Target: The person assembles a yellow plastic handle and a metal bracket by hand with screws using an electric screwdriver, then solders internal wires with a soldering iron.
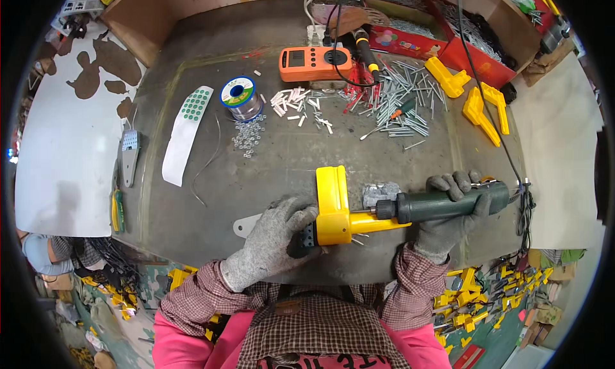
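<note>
My left hand (269,244), in a grey glove, grips a yellow plastic housing (332,202) with a black part at its left end. The fingers curl over that end, hiding some of it. A pale metal plate with a hole (245,226) sticks out to the left of this hand. My right hand (442,231), gloved too, is wrapped round a dark green electric screwdriver (442,205) lying level. Its bit points left and meets the housing's right side, just above the yellow handle (378,223). Whether a screw is at the bit cannot be made out. A crumpled grey bundle (382,193) lies behind the bit.
Beyond my hands are a solder spool (246,106), small nuts (248,138), white sleeves (298,105), an orange multimeter (314,63) and a pile of long screws (410,100). Yellow housings (483,113) lie at right. The screwdriver's cord (490,113) rises there. Red boxes (474,55) stand behind.
</note>
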`<state>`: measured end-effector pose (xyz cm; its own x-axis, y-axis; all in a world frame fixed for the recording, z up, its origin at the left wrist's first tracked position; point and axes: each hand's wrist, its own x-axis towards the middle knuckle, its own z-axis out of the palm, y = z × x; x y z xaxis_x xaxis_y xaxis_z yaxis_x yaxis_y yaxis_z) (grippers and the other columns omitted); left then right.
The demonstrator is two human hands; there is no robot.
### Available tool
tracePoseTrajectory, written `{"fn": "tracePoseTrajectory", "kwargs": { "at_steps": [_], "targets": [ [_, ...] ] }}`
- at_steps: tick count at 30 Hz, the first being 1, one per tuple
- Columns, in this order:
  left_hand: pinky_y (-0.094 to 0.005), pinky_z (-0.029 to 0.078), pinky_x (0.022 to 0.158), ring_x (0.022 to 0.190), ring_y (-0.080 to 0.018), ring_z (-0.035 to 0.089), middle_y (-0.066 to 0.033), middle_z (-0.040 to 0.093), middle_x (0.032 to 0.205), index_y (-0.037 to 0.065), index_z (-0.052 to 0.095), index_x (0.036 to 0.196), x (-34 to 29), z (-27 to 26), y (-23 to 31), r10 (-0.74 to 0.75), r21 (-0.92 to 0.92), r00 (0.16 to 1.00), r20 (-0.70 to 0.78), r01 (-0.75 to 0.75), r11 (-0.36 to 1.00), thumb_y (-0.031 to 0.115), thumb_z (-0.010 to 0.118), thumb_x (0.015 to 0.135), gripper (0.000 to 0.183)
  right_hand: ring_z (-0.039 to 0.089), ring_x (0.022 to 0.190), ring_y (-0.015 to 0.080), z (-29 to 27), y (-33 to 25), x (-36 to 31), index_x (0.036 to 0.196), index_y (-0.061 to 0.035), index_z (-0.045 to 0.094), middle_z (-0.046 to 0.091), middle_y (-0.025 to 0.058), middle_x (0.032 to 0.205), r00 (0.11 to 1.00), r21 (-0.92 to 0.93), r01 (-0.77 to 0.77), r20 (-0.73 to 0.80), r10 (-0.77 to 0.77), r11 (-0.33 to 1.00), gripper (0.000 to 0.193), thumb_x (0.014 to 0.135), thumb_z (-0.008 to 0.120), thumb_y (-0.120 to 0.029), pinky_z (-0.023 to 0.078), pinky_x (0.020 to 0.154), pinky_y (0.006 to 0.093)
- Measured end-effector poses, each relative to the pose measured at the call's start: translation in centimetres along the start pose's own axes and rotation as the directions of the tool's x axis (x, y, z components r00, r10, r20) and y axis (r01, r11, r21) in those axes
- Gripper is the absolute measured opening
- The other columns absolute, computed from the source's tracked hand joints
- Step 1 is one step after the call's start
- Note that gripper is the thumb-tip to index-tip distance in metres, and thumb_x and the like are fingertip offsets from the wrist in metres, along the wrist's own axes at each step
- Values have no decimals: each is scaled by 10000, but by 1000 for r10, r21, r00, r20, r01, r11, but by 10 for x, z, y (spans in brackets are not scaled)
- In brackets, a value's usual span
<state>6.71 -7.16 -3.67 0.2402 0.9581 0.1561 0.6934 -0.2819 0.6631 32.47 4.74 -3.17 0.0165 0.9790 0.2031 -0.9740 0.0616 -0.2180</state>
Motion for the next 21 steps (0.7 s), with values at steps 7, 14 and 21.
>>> {"fn": "tracePoseTrajectory", "kwargs": {
  "at_steps": [7,14,21],
  "targets": [
    [-481,434,980,1163,-395,514,-186,517,1228,63,532,1255,2,-10,6,-127,43,990,57,124,991,327,806,736,643,569,852,188,3,11,-6,1271,-96,490,589,93,996,997,90,-61,56,56,994,398,967,592,-332,486,906,501],
    [-450,506,819,1016,-327,581,-165,606,1031,37,665,975,74,-61,-64,-54,735,968,-247,223,641,119,637,813,184,592,918,233,0,8,-7,1391,-168,429,576,89,1130,995,-23,-79,54,80,997,502,963,585,-378,529,855,540],
    [-407,523,853,1002,-301,618,-158,648,999,3,684,870,105,-60,-91,-232,829,972,-26,151,538,66,619,751,150,564,757,142,8,19,-7,1311,-57,486,582,91,1025,997,-52,-8,-80,4,999,491,921,671,-292,489,860,374]
  ]
}}
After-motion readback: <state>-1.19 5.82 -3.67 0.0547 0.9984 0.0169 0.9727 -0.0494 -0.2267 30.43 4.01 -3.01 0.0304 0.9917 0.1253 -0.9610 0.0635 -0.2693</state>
